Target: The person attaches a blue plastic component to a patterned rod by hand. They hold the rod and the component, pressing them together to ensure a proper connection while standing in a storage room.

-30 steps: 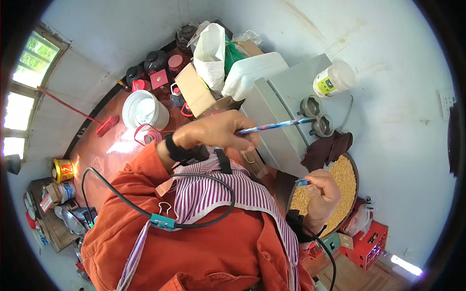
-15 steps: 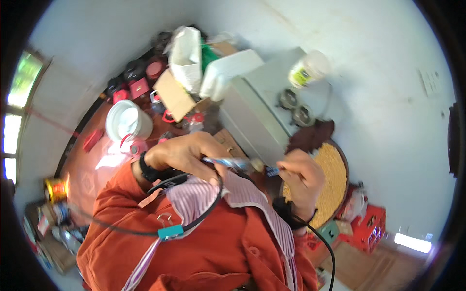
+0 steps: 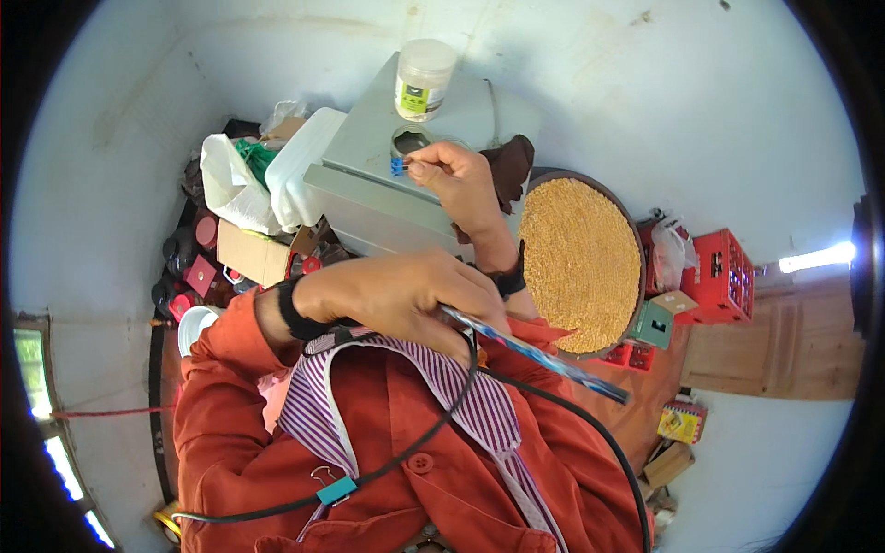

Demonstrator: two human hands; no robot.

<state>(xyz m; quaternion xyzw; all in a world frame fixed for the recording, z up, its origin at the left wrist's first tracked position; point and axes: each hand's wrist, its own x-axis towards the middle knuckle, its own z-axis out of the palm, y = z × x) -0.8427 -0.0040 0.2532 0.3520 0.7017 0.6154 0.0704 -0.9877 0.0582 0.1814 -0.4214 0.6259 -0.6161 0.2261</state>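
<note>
My left hand (image 3: 406,290) is closed round one end of a slim, pen-like stick (image 3: 553,361) with a blue, white and red pattern. Its dark far end points down to the right, in front of my orange jacket (image 3: 369,415). Farther out, my right hand (image 3: 458,189) pinches a small blue piece (image 3: 398,167) between thumb and fingers; I cannot make out its exact kind. That hand is over the pale grey fridge-like box (image 3: 355,198), just nearer than an open glass jar (image 3: 408,140). Behind the jar stands a lidded clear plastic tub (image 3: 425,78) with a green label.
A wide round basin (image 3: 636,249) of yellow grain is right of the box, a brown cloth (image 3: 509,170) beside it. Red crates (image 3: 724,276) stand farther right. A white bag (image 3: 230,184) and cardboard box (image 3: 251,253) are at the left. A black cable (image 3: 590,419) crosses my chest.
The view has swung right. My right hand has moved from near the left one to beside the glass jar, carrying the blue piece. The left still holds the stick, now pointing down-right.
</note>
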